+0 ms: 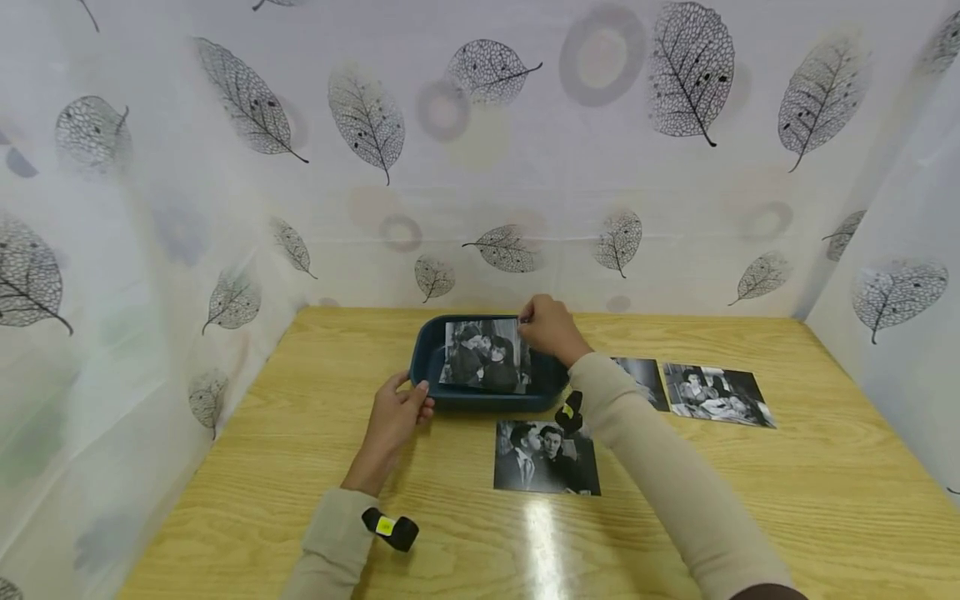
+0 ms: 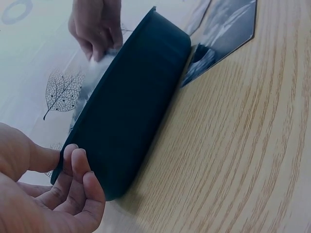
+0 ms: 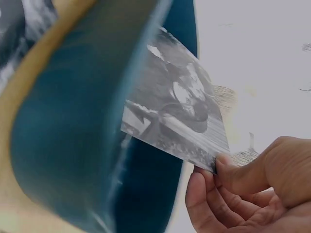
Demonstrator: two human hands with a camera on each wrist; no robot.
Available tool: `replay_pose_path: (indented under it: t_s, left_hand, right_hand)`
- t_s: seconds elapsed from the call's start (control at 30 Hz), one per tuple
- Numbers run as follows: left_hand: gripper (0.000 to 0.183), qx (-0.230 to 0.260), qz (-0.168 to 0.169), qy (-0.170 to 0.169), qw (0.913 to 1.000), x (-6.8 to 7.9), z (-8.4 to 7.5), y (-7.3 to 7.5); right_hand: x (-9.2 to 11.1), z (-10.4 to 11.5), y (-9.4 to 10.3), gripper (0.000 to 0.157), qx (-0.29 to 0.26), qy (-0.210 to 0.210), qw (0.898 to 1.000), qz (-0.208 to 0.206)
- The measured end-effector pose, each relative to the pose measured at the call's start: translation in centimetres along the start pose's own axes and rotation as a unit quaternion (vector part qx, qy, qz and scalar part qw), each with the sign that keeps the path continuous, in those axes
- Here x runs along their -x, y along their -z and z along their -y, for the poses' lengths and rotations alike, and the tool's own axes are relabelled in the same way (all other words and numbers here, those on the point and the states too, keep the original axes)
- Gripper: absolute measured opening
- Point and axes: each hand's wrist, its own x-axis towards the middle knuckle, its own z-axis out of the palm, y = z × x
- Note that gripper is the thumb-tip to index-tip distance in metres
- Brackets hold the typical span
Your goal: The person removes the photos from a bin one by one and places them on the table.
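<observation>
The surface (image 1: 255, 475) is yellowish wood, its grain plain to see, with a bright streak of light (image 1: 542, 546) shining on the near part. A whitish curtain (image 1: 555, 187) hangs along the back edge, and more of it runs down past the left and right edges. It's printed all over with dark, lacy leaves (image 1: 692, 71), stems and veins showing, and among them I notice soft grey rings (image 1: 567, 57) and faint pastel blotches.
</observation>
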Motion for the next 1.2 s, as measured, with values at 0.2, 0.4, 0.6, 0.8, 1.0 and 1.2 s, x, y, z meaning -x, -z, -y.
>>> replay_pose_path:
  t_s: [0.2, 0.4, 0.6, 0.8, 1.0, 1.2]
  left_hand:
    - [0.049, -0.001, 0.001, 0.002, 1.0000, 0.1, 0.0, 0.1]
    - [0.050, 0.002, 0.006, 0.004, 1.0000, 0.0, 0.1, 0.1]
    - [0.051, 0.004, 0.004, 0.005, 1.0000, 0.0, 0.2, 0.1]
    - [0.050, -0.003, -0.001, 0.010, 0.9999, 0.0, 0.2, 0.0]
    - [0.049, -0.008, 0.001, 0.015, 0.9998, 0.1, 0.0, 0.0]
    - [0.049, -0.012, 0.003, 0.011, 0.9999, -0.1, -0.2, 0.0]
  right_hand:
    - [0.8, 0.3, 2.9, 0.024, -0.036, -0.021, 0.999, 0.010]
    - [1.8, 0.2, 5.2, 0.022, -0.084, -0.040, 0.995, 0.020]
    - [3.0, -0.2, 7.8, 0.023, -0.105, -0.043, 0.993, 0.016]
    - [4.9, -1.2, 10.8, 0.026, -0.099, -0.062, 0.993, 0.024]
    - [7.6, -4.2, 13.3, 0.028, -0.100, -0.079, 0.991, 0.041]
    - [10.5, -8.2, 14.0, 0.030, -0.103, -0.099, 0.987, 0.067]
